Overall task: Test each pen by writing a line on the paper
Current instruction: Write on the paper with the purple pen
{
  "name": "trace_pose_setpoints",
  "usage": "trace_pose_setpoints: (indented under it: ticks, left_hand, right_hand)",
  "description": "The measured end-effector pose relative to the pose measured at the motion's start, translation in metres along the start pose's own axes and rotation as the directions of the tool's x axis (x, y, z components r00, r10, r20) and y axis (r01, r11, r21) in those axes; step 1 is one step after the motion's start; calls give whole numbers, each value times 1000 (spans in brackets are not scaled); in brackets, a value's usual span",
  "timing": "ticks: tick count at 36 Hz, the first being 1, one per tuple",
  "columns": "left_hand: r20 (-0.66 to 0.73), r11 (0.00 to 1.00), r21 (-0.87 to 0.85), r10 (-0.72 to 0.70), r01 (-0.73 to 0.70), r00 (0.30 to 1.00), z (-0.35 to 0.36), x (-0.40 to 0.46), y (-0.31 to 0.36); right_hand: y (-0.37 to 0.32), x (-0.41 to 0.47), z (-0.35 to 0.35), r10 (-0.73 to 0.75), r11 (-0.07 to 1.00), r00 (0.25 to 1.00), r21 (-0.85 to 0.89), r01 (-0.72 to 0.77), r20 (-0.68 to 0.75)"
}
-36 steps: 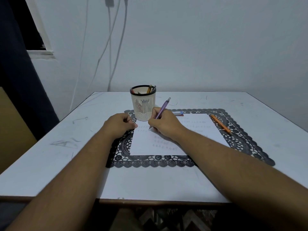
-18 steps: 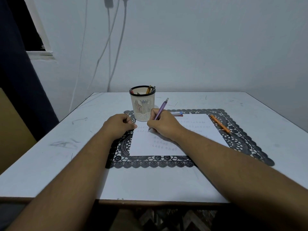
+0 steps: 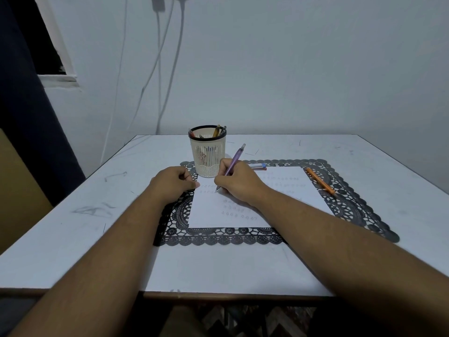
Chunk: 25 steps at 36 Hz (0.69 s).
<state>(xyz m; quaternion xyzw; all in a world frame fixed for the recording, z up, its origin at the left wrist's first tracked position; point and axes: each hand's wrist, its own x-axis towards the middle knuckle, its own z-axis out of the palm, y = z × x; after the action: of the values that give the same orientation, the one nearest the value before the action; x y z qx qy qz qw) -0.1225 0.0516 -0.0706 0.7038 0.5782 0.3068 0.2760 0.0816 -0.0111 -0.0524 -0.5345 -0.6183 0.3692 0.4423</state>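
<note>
Purple pen [image 3: 233, 159] slants in the right hand [image 3: 239, 186], fingers curled round its slim translucent barrel, tip touching the upper left of the white paper [image 3: 211, 215] among faint rows of small loops. The left hand [image 3: 173, 182], loosely curled and holding nothing, rests at the sheet's left edge, seemingly to steady it. Beneath lies a dark lace-patterned mat [image 3: 352, 203] on the scuffed white counter [image 3: 73, 234]. More pens stand in a slotted cream cup [image 3: 207, 154]; an orange pen [image 3: 320, 183] lies aside.
</note>
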Motion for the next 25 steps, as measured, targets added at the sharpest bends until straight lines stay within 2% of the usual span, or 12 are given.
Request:
trace_pose_setpoints:
  ticks: [5,12,17,25]
  left_hand:
    - [-3,1000,1,7,-7,1000,1,1,0]
    - [5,1000,-6,6,-6,1000,1,2,-1]
    - [-2,1000,-3,8,-8,1000,2,4,-4]
    - [2,1000,-1,16,-16,1000,2,6,-3]
  right_hand:
    - [-2,-2,1,7,1000,1000,0,-7,13]
    - [-2,-1,1,23,1000,999,14,-23,-41]
    - [-4,-3,0,10,1000,1000,3,-10,20]
    - [-3,-1,6,10,978,1000,207,-13,13]
